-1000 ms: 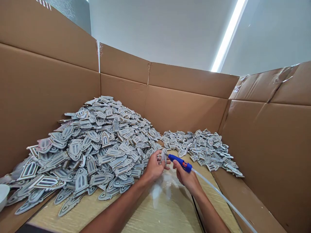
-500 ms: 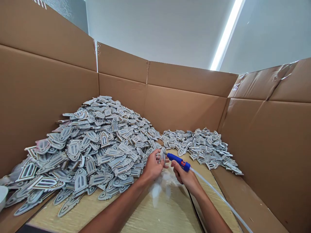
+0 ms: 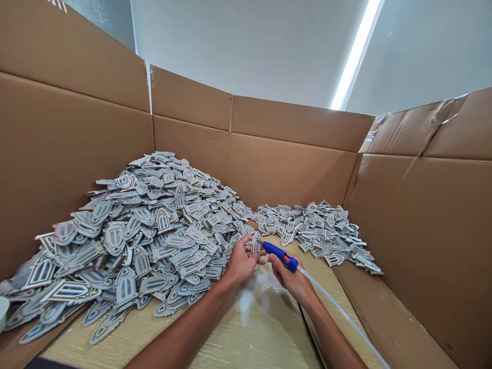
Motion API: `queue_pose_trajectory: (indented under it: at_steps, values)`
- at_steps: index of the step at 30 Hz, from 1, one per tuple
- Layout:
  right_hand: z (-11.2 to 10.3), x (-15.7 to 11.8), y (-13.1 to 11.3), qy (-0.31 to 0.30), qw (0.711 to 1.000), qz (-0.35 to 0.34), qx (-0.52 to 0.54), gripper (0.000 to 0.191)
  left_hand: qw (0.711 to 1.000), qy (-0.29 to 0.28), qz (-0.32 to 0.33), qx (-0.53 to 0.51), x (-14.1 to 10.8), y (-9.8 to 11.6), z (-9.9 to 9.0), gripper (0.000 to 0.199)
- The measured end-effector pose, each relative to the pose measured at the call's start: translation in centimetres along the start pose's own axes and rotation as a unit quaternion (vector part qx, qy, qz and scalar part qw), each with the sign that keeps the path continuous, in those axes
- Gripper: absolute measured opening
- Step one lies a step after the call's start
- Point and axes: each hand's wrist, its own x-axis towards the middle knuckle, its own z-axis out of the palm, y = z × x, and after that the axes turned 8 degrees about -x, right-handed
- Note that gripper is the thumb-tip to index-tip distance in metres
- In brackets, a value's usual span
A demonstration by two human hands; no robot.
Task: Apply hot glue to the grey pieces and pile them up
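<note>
My left hand (image 3: 240,262) pinches a small grey arch-shaped cut-out piece (image 3: 255,243) upright between its fingers. In my right hand (image 3: 292,279) is a blue glue gun (image 3: 280,255) with an orange trigger, and its nozzle touches the piece's right edge. A clear glue stick or tube (image 3: 338,312) trails from the gun's rear toward the lower right. Both hands hover over a pale wooden board (image 3: 246,338), between two heaps of the same pieces.
A large heap of grey window-shaped pieces (image 3: 126,230) fills the left. A smaller heap (image 3: 315,230) lies at the right rear. Tall cardboard walls (image 3: 292,164) enclose the work area on three sides. A white bowl edge (image 3: 3,310) shows at far left.
Both hands have drifted slightly up and left in the view with the piece and glue gun still together; the camera tilted a little. The heaps have not moved.
</note>
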Motion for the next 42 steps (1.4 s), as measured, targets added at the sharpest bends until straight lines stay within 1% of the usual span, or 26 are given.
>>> queue_pose_trajectory:
  at_steps: [4,9,13,18,19,21,24,27,29,30,32,34,36,38,40,42]
  values:
    - [0.0,-0.1,0.0,0.006,1.0,-0.011,0.012,0.054,1.0,-0.012,0.007,-0.005,0.1,-0.1,-0.1,0.044]
    - [0.1,-0.4,-0.7,0.033,0.999,-0.012,0.027,0.059,1.0,0.003,-0.011,-0.027,0.4,-0.5,-0.2,0.045]
    - [-0.1,-0.4,-1.2,0.054,0.997,0.003,0.05,0.064,0.999,0.011,-0.03,-0.041,0.8,-0.5,-0.3,0.041]
    - [-0.4,-0.4,-1.4,0.068,0.994,0.016,0.078,0.068,0.999,0.027,-0.032,-0.018,0.7,-0.2,-0.3,0.032]
    - [-0.4,-0.3,-1.4,0.081,0.993,0.017,0.086,0.068,0.999,0.029,-0.03,-0.012,0.7,-0.2,-0.3,0.031]
    - [-0.6,-0.2,-1.3,0.127,0.987,0.013,0.101,0.067,0.999,0.026,-0.022,-0.005,0.6,-0.2,-0.3,0.033]
    - [-1.0,0.1,-0.7,0.228,0.967,0.02,0.111,0.061,1.0,0.016,-0.01,0.006,0.5,-0.2,-0.4,0.037]
    - [-1.7,0.7,0.1,0.327,0.937,0.053,0.112,0.053,0.999,0.011,0.006,0.05,0.4,-0.2,-0.5,0.036]
    - [-2.3,1.0,0.4,0.367,0.92,0.058,0.126,0.051,0.995,0.003,0.028,0.098,0.4,-0.1,-0.7,0.03]
    - [-2.5,1.1,0.4,0.372,0.916,0.053,0.138,0.051,0.992,0.0,0.042,0.122,0.4,0.0,-0.8,0.026]
    - [-2.8,1.1,0.0,0.359,0.918,0.04,0.161,0.055,0.985,0.004,0.068,0.156,0.5,0.1,-1.0,0.022]
    - [-2.9,0.9,-0.6,0.319,0.931,0.023,0.173,0.061,0.981,0.019,0.087,0.174,0.7,0.2,-1.2,0.02]
    - [-2.7,0.6,-1.2,0.25,0.953,0.006,0.17,0.067,0.978,0.035,0.102,0.181,0.9,0.2,-1.4,0.02]
    - [-2.5,0.3,-1.4,0.156,0.976,-0.003,0.154,0.07,0.979,0.041,0.107,0.17,1.1,0.1,-1.5,0.02]
    - [-2.2,0.1,-1.2,0.075,0.989,-0.001,0.127,0.072,0.984,0.031,0.099,0.145,1.1,-0.1,-1.4,0.021]
    - [-2.0,0.0,-0.8,0.026,0.995,0.002,0.095,0.071,0.988,0.006,0.09,0.126,1.0,-0.2,-1.3,0.022]
